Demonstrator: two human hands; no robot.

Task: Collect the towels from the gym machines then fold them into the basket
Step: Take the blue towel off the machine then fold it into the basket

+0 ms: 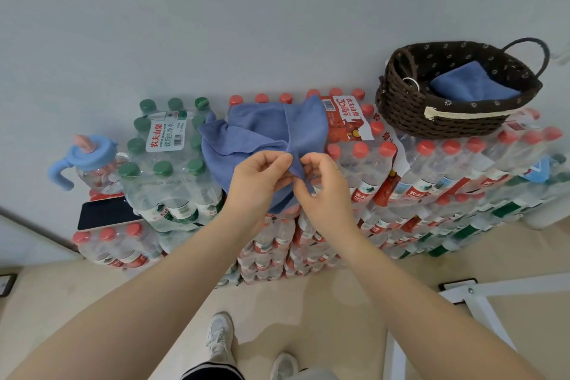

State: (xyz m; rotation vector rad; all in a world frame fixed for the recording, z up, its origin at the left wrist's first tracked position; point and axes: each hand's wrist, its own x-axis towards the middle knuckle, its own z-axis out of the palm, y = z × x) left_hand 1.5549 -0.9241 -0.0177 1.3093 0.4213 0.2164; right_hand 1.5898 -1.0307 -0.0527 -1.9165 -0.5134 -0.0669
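Left hand (262,177) and right hand (320,182) each pinch the blue towel (265,133), which lies beyond the grip on stacked water-bottle packs (431,170) against a plain wall (246,15); the basket (456,95) sits up-right, a folded towel (472,83) inside

Stacked water-bottle packs (431,176) carry towel (262,133), basket (410,108), phone (106,212) — and cup (92,160).

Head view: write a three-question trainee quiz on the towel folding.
1. True or false: the basket is empty.
2. Which hands pinch the blue towel? A left hand only; B right hand only; C both.
3. What does the towel lie on?

Key: 1 false, a folded blue towel lies inside. 2 C. 3 packs of bottled water.
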